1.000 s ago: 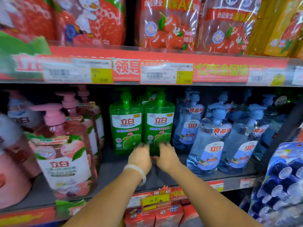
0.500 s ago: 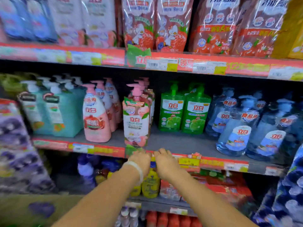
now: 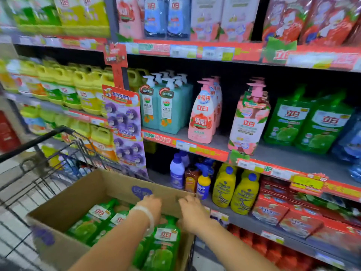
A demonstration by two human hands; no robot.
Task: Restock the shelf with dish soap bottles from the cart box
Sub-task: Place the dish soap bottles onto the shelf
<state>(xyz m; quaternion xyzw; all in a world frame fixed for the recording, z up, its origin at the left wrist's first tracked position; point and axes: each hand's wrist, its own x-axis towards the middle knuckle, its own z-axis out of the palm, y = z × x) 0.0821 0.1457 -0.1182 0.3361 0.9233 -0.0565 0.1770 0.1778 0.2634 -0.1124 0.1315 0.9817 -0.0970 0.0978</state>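
Reaching over the cardboard box (image 3: 78, 200) that sits in the wire cart (image 3: 45, 153), I see both hands above its far end. My left hand (image 3: 151, 207), with a pale band at the wrist, hovers over the green dish soap bottles (image 3: 97, 218) lying on their sides inside the box; its fingers (image 3: 148, 198) look loosely extended toward the box's far wall, though blur keeps me from telling whether they touch it. My right hand (image 3: 192, 212) is at the box's right rim, fingers (image 3: 187, 200) relaxed and slightly spread, gripping nothing. One green bottle (image 3: 164, 245) lies nearest me, under and between the forearms, label up.

On the middle shelf (image 3: 293, 159) to the right stand two upright green bottles (image 3: 304, 122) of the same make, just beside a pink peach-labelled pump bottle (image 3: 250, 118). Left of that stand a pink pump bottle (image 3: 203, 116) and teal pump bottles (image 3: 160, 106). Yellow jugs (image 3: 84, 89) fill the bay beyond the cart. The shelf below carries yellow bottles with blue caps (image 3: 234, 188) and red boxes (image 3: 283, 214). Refill pouches (image 3: 205, 16) line the top shelf.
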